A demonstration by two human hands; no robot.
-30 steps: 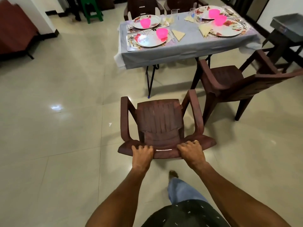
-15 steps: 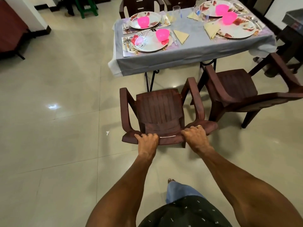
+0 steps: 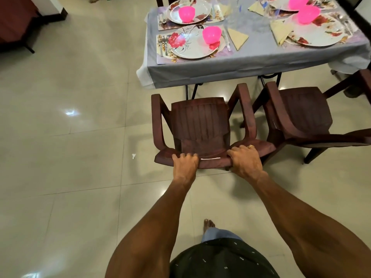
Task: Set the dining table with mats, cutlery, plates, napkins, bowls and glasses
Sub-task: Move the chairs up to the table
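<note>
— Head view, what do you have?

— Both of my hands are on the top rail of the brown chair [image 3: 200,125]. The left hand [image 3: 184,164] curls its fingers over the rail left of centre, and the right hand [image 3: 246,160], ring on one finger, grips it right of centre. Neither holds anything else.

— And where is the table from there?

— Straight ahead of the hands, beyond the chair's seat. The table [image 3: 251,63] runs its long axis left to right across my view, and the chair's front legs stand just short of its near edge. The chair faces the place setting at the near left corner: a mat [image 3: 192,59], a floral plate [image 3: 192,44] with a pink bowl [image 3: 211,34] on it, cutlery to its left, a folded napkin [image 3: 237,38] to its right. Both hands sit about equally far from it.

— So the push?

— Forward, I judge, keeping clear of the second chair [image 3: 301,115] just beside on the right.

— Floor?

— Glossy pale tiles [image 3: 70,137], a small white scrap near the chair's left side.
</note>
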